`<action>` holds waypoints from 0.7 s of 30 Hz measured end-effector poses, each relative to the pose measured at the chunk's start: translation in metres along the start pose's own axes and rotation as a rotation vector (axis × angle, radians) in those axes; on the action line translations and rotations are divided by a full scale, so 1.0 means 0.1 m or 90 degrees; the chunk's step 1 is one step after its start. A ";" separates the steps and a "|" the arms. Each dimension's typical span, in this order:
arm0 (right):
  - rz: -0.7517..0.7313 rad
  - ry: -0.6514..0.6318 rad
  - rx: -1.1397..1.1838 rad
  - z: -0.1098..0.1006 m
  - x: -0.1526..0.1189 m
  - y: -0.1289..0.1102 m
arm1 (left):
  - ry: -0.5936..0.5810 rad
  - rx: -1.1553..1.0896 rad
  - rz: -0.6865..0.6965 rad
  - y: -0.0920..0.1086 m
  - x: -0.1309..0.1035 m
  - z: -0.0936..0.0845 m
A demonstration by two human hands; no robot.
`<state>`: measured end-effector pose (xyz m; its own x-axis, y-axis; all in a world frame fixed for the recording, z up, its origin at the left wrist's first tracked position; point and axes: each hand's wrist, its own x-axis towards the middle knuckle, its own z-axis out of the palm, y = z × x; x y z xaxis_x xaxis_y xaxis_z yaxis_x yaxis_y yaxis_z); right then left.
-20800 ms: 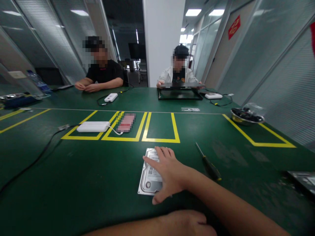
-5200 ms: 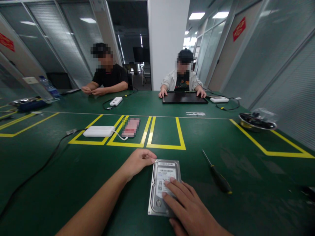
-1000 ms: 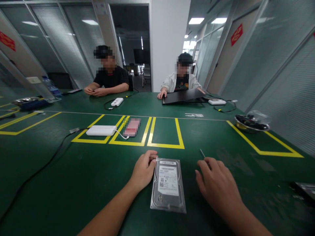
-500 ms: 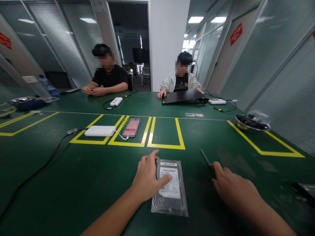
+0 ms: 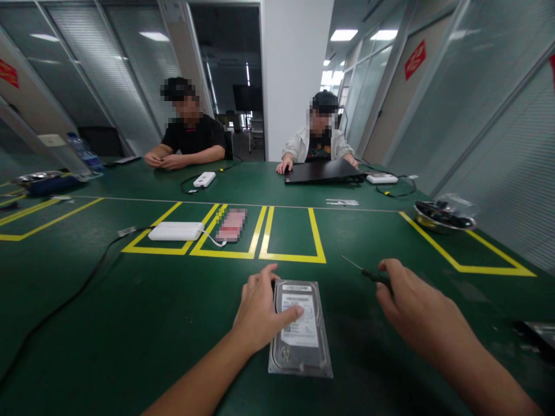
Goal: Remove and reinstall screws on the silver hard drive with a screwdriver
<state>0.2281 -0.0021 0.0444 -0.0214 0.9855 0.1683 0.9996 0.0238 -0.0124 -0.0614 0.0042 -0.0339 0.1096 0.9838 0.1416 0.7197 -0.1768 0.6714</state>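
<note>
A silver hard drive [image 5: 299, 352] lies flat on the green table, its white label facing up. My left hand [image 5: 260, 309] holds it from the left side, thumb across the label and fingers along the far left edge. To the right of the drive, above the table, my right hand [image 5: 407, 294] is closed around the dark handle of a screwdriver [image 5: 368, 275]. The thin metal shaft points up and to the left, away from the drive. Part of the handle is hidden inside my right hand.
Yellow tape [image 5: 295, 258] outlines areas ahead of the drive. A white power bank [image 5: 177, 231] and a cabled phone [image 5: 232, 225] lie there. A bowl of dark parts [image 5: 444, 218] stands right. Two people sit opposite, one holding a black panel [image 5: 323, 171].
My right hand has turned the screwdriver, so its shaft now slants further left and its handle shows more. My left hand and the hard drive stay nearly where they were.
</note>
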 end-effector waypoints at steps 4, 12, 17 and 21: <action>-0.034 0.091 0.125 -0.18 0.08 -0.03 | 0.004 0.003 0.001 -0.01 0.00 0.00; -0.100 0.200 0.420 -0.58 0.23 -0.35 | 0.025 0.010 -0.006 -0.03 0.01 0.03; -0.149 0.156 0.755 -0.65 0.33 -0.66 | 0.074 0.073 -0.038 -0.03 -0.01 0.04; -0.162 0.128 0.889 -0.69 0.40 -0.88 | 0.068 0.098 -0.057 -0.01 -0.02 0.02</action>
<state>0.1400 0.0233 0.1197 -0.0729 0.8921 0.4459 0.1318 0.4518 -0.8823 -0.0607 0.0022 -0.0363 -0.0272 0.9854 0.1683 0.8206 -0.0742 0.5666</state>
